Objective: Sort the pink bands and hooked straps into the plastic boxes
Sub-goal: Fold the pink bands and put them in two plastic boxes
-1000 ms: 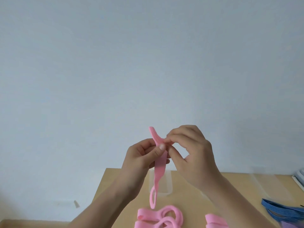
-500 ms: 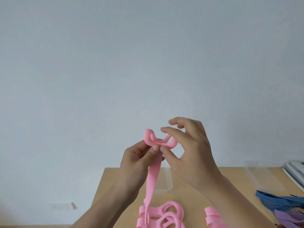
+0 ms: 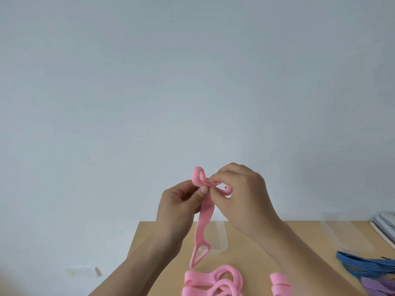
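Both hands hold one pink band (image 3: 204, 218) up in front of the wall, above the table. My left hand (image 3: 181, 201) pinches it near its top with thumb and fingers. My right hand (image 3: 239, 195) pinches the looped upper end just to the right. The band's lower end, with a triangular loop, hangs free over a clear plastic box (image 3: 220, 238). More pink bands (image 3: 213, 280) lie in a heap on the wooden table (image 3: 267, 253) at the bottom edge. A second clear plastic box (image 3: 346, 233) stands at the right.
Blue straps (image 3: 363, 263) and purple straps (image 3: 378, 285) lie at the table's right edge. A white object (image 3: 384, 225) sits at the far right. A pale wall fills the upper view. Left of the table the floor drops away.
The hanging end of the band has lifted off the pink heap and now dangles free. My right hand's fingers have curled tighter round the upper loop.
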A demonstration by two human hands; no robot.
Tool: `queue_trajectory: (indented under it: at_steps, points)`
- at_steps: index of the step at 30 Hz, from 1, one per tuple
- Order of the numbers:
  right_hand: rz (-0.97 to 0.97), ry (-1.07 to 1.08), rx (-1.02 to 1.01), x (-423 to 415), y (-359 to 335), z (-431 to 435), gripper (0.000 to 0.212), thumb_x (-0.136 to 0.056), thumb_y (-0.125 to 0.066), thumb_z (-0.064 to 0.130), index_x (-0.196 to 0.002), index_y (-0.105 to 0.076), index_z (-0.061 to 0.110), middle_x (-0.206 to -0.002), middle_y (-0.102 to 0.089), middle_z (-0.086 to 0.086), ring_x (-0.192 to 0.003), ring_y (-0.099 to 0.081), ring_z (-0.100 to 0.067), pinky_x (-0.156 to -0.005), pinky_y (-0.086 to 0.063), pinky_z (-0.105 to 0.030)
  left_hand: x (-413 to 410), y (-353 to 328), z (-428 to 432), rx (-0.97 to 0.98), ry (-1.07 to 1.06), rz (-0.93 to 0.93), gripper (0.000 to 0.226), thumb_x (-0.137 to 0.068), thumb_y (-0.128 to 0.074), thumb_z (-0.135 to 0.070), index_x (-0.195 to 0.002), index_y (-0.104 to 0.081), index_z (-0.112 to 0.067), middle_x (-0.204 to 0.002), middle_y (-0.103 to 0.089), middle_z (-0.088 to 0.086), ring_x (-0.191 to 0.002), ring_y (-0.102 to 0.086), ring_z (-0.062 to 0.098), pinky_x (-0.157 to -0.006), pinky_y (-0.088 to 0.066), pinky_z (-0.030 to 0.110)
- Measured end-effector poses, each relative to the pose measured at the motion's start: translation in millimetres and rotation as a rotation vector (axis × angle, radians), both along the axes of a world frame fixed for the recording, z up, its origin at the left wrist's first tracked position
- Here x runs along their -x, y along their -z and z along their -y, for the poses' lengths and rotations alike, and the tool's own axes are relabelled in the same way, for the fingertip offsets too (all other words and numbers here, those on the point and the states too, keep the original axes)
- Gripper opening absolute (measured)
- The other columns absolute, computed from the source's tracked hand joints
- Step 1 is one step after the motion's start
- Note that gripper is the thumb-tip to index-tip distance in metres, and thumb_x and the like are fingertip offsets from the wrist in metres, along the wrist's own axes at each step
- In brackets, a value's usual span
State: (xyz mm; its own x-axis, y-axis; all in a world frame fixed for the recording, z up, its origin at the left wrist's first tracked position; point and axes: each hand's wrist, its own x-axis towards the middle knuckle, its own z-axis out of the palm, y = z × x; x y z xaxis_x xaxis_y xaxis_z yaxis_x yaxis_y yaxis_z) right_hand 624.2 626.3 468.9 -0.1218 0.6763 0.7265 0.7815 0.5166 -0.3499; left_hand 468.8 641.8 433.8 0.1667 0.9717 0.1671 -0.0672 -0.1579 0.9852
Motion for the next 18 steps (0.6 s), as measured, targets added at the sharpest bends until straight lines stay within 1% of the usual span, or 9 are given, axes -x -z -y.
queue_trajectory:
  at_steps: [3,7,10,12,13,14,15,16,18]
  points:
    - [0.025,0.004,0.016,1,6,-6,0.009,-0.08,-0.076,0.01,-0.084,-0.076,0.018,-0.079,-0.064,0.007,-0.067,-0.056,-0.013,-0.057,-0.05,-0.031,2,-2,-2,0.065,0.04,-0.054,0.025,-0.108,-0.055,-0.019,-0.112,-0.08,-0.019,-0.106,-0.081,0.006,-0.106,-0.076,0.026,-0.102,-0.058,0.049]
    - [0.015,-0.015,0.048,4,20,-11,0.015,-0.08,-0.075,0.004,-0.087,-0.076,0.017,-0.082,-0.062,0.006,-0.07,-0.057,-0.013,-0.059,-0.049,-0.027,9,-1,-3,0.071,0.09,-0.101,0.029,-0.105,-0.053,-0.004,-0.107,-0.08,-0.014,-0.105,-0.081,0.008,-0.105,-0.076,0.028,-0.101,-0.058,0.045]
    - [0.004,-0.043,-0.009,3,27,-13,0.015,-0.079,-0.076,0.001,-0.083,-0.075,0.016,-0.08,-0.058,0.005,-0.066,-0.055,-0.012,-0.056,-0.049,-0.029,14,-1,-5,0.043,0.132,-0.118,0.026,-0.102,-0.057,-0.003,-0.106,-0.08,-0.014,-0.106,-0.08,0.007,-0.106,-0.075,0.027,-0.1,-0.059,0.041]
    - [0.01,-0.062,-0.032,2,29,-14,0.015,-0.08,-0.076,0.001,-0.083,-0.075,0.015,-0.08,-0.058,0.004,-0.066,-0.055,-0.013,-0.056,-0.049,-0.029,15,-1,-6,0.042,0.173,-0.095,0.02,-0.101,-0.062,-0.008,-0.107,-0.079,-0.013,-0.108,-0.079,0.008,-0.107,-0.074,0.028,-0.099,-0.059,0.039]
    - [0.018,-0.07,-0.038,1,29,-15,0.014,-0.08,-0.076,0.001,-0.082,-0.074,0.015,-0.081,-0.058,0.004,-0.066,-0.055,-0.013,-0.057,-0.049,-0.029,16,-1,-6,0.048,0.191,-0.078,0.016,-0.1,-0.065,-0.014,-0.108,-0.079,-0.013,-0.108,-0.079,0.009,-0.106,-0.074,0.029,-0.098,-0.059,0.038]
    - [0.036,-0.075,-0.047,1,30,-15,0.013,-0.081,-0.075,0.0,-0.079,-0.073,0.013,-0.081,-0.058,0.003,-0.066,-0.054,-0.014,-0.056,-0.049,-0.03,17,-1,-7,0.059,0.197,-0.059,0.018,-0.097,-0.068,-0.02,-0.109,-0.078,-0.012,-0.109,-0.078,0.012,-0.107,-0.073,0.03,-0.096,-0.059,0.038]
    - [0.063,-0.073,-0.062,0,31,-15,0.013,-0.081,-0.075,-0.001,-0.077,-0.071,0.011,-0.081,-0.058,0.001,-0.065,-0.054,-0.016,-0.056,-0.048,-0.031,18,1,-8,0.076,0.193,-0.042,0.025,-0.094,-0.069,-0.026,-0.112,-0.077,-0.011,-0.111,-0.077,0.014,-0.107,-0.073,0.031,-0.095,-0.058,0.037]
    - [0.093,-0.068,-0.079,0,31,-15,0.013,-0.081,-0.075,-0.003,-0.075,-0.07,0.009,-0.081,-0.058,0.0,-0.065,-0.054,-0.018,-0.055,-0.048,-0.031,19,2,-10,0.097,0.191,-0.029,0.031,-0.091,-0.069,-0.028,-0.115,-0.076,-0.009,-0.113,-0.076,0.016,-0.108,-0.072,0.033,-0.094,-0.057,0.037]
    - [0.139,-0.062,-0.106,0,34,-15,0.012,-0.081,-0.073,-0.004,-0.076,-0.07,0.006,-0.082,-0.058,-0.003,-0.066,-0.054,-0.021,-0.054,-0.047,-0.032,20,5,-12,0.119,0.196,-0.013,0.038,-0.088,-0.068,-0.025,-0.12,-0.073,-0.006,-0.116,-0.076,0.015,-0.11,-0.072,0.033,-0.095,-0.056,0.038]
